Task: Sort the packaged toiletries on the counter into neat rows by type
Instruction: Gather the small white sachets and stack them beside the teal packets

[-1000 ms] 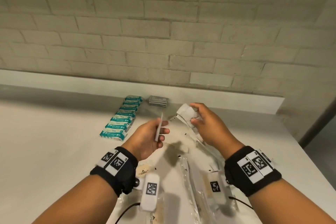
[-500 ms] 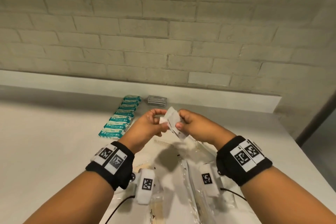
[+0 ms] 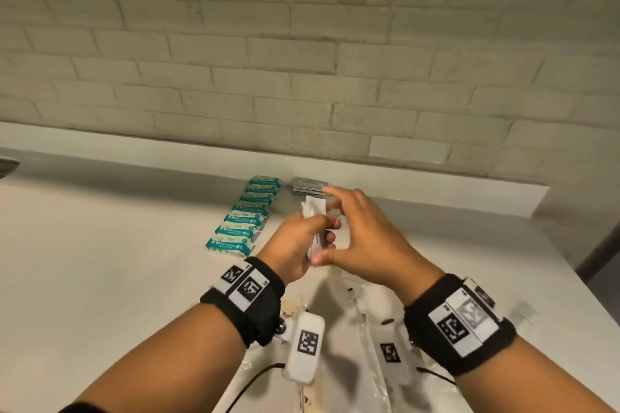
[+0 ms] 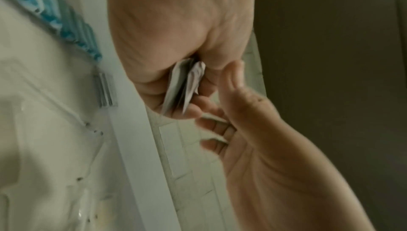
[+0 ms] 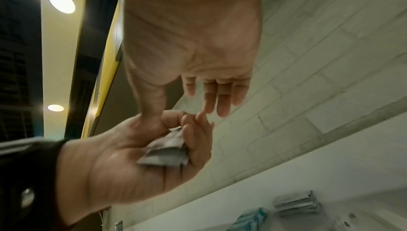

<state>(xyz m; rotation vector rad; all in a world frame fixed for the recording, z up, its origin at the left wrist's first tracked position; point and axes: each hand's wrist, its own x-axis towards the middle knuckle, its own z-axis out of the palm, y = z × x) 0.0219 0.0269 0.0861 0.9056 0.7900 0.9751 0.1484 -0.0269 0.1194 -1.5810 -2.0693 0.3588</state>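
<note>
The left hand [image 3: 295, 245] grips white sachets [image 3: 313, 208] above the counter [image 3: 100, 261], right of the teal packets [image 3: 241, 221]; the right hand [image 3: 362, 238] beside it is spread, holding nothing.

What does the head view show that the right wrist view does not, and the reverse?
Only the head view shows both wristbands, the clear bags on the counter near the person, and the whole teal row of eight packs.

Only the right wrist view shows the ceiling lights and the open palm of the right hand, its fingers straight.

Both show the left hand holding white sachets, the grey stack by the brick wall, and some teal packs.
</note>
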